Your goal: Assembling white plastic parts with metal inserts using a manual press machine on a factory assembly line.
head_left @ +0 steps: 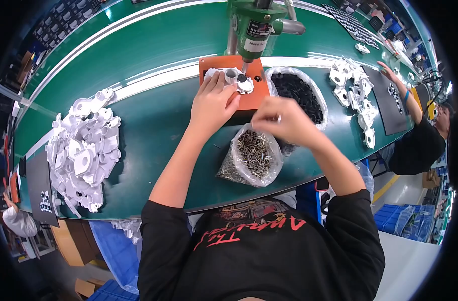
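Observation:
My left hand [214, 103] is closed on a white plastic part [245, 86], holding it on the orange base [256, 102] of a green press [254, 27]. A round black piece [242, 78] sits on that part, just below the press's tip. My right hand [284, 120], smeared by motion, hovers over the rim of a clear plastic bag [274, 168] filled with small metal pins [254, 153]. Its fingers are curled together, and a small shiny metal pin [279, 119] shows among them.
White plastic parts are heaped on the left [86, 155]; more white parts [352, 90] lie on the right. A lined container of black pieces [294, 93] stands right of the press. A co-worker's hand [388, 72] reaches over a dark mat [384, 95] at the far right.

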`<state>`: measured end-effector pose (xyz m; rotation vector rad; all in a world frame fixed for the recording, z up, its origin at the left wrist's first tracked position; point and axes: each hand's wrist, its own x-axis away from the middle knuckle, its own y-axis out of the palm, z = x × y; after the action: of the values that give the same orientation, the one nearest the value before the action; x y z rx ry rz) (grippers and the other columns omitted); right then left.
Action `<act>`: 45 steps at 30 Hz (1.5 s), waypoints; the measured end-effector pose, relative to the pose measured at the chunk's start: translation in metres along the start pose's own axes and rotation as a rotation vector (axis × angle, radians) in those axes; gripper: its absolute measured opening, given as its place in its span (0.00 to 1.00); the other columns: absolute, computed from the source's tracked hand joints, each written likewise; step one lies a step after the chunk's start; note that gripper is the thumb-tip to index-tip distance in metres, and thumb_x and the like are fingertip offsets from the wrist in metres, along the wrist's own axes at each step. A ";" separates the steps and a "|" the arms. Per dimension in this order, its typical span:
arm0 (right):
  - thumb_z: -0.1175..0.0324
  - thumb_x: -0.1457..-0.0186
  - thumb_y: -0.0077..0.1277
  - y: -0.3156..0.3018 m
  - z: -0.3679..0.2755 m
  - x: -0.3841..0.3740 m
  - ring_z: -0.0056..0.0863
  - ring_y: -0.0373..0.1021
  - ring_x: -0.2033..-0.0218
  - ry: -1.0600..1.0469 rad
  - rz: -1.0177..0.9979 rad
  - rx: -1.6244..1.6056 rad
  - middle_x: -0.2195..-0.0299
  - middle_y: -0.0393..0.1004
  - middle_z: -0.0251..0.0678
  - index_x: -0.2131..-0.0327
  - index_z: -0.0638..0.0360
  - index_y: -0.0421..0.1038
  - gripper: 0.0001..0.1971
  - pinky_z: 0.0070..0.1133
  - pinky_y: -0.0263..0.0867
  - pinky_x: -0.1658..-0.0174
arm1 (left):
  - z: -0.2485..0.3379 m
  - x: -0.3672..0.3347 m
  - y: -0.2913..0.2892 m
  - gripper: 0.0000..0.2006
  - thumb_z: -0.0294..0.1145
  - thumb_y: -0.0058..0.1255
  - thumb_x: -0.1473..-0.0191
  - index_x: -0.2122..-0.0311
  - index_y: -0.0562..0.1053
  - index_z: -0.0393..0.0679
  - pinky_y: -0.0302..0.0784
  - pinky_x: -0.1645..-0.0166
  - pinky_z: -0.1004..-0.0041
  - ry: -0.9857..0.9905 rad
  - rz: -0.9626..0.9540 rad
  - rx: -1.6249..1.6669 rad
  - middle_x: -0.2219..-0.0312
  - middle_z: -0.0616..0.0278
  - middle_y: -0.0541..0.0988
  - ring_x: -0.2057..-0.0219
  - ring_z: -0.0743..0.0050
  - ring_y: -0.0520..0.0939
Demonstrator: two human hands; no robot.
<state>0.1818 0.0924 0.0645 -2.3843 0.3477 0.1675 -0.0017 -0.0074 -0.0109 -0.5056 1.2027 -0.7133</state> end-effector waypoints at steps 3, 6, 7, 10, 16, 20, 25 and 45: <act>0.72 0.54 0.56 -0.013 0.027 -0.030 0.19 0.69 0.70 0.216 0.164 -0.100 0.72 0.74 0.34 0.72 0.66 0.75 0.06 0.18 0.64 0.64 | 0.001 -0.001 -0.001 0.13 0.36 0.53 0.53 0.63 0.75 0.42 0.64 0.43 0.58 0.014 -0.003 -0.018 0.56 0.41 0.73 0.51 0.47 0.73; 0.72 0.52 0.54 -0.018 0.058 -0.057 0.21 0.70 0.68 0.243 0.252 -0.057 0.71 0.75 0.35 0.71 0.70 0.75 0.08 0.17 0.65 0.62 | 0.003 -0.004 0.000 0.13 0.36 0.54 0.54 0.64 0.75 0.41 0.64 0.43 0.58 0.010 -0.016 0.010 0.56 0.41 0.73 0.51 0.48 0.73; 0.71 0.53 0.55 -0.016 0.064 -0.067 0.22 0.70 0.68 0.291 0.251 -0.139 0.71 0.75 0.38 0.71 0.69 0.75 0.09 0.19 0.65 0.62 | 0.003 -0.004 0.000 0.13 0.36 0.54 0.54 0.64 0.75 0.41 0.64 0.43 0.58 0.008 -0.015 0.006 0.56 0.41 0.73 0.51 0.48 0.73; 0.71 0.56 0.56 -0.012 0.072 -0.077 0.25 0.71 0.68 0.320 0.261 -0.304 0.70 0.76 0.41 0.72 0.71 0.76 0.10 0.21 0.66 0.61 | 0.002 -0.003 0.000 0.12 0.35 0.54 0.54 0.64 0.75 0.41 0.65 0.44 0.59 0.018 0.004 0.006 0.56 0.42 0.74 0.51 0.48 0.73; 0.73 0.54 0.55 -0.017 0.071 -0.082 0.20 0.70 0.69 0.325 0.151 -0.243 0.72 0.75 0.36 0.71 0.71 0.74 0.08 0.17 0.65 0.61 | 0.002 -0.003 -0.002 0.12 0.35 0.54 0.55 0.65 0.74 0.41 0.66 0.45 0.59 0.033 0.036 -0.001 0.57 0.43 0.74 0.53 0.49 0.74; 0.73 0.54 0.56 -0.019 0.075 -0.082 0.19 0.69 0.70 0.304 0.123 -0.321 0.73 0.75 0.34 0.73 0.69 0.74 0.07 0.17 0.64 0.62 | 0.003 -0.004 -0.002 0.12 0.35 0.54 0.55 0.65 0.74 0.40 0.66 0.45 0.59 0.038 0.036 -0.009 0.57 0.44 0.74 0.53 0.49 0.74; 0.72 0.56 0.57 -0.018 0.067 -0.087 0.18 0.67 0.71 0.369 0.061 -0.227 0.73 0.73 0.33 0.72 0.68 0.73 0.09 0.17 0.63 0.66 | 0.002 -0.004 -0.003 0.12 0.35 0.54 0.55 0.65 0.74 0.40 0.67 0.45 0.59 0.039 0.036 -0.007 0.58 0.45 0.74 0.54 0.50 0.74; 0.68 0.42 0.42 -0.120 0.101 -0.124 0.23 0.69 0.71 0.064 0.589 -0.315 0.72 0.73 0.34 0.65 0.59 0.73 0.10 0.23 0.64 0.66 | 0.005 -0.005 -0.005 0.16 0.34 0.54 0.56 0.59 0.71 0.43 0.68 0.47 0.57 0.040 0.040 -0.079 0.59 0.40 0.74 0.54 0.46 0.75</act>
<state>0.0965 0.2707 0.0934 -2.5277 1.1222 0.4419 0.0008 -0.0073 -0.0026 -0.5331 1.2795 -0.6462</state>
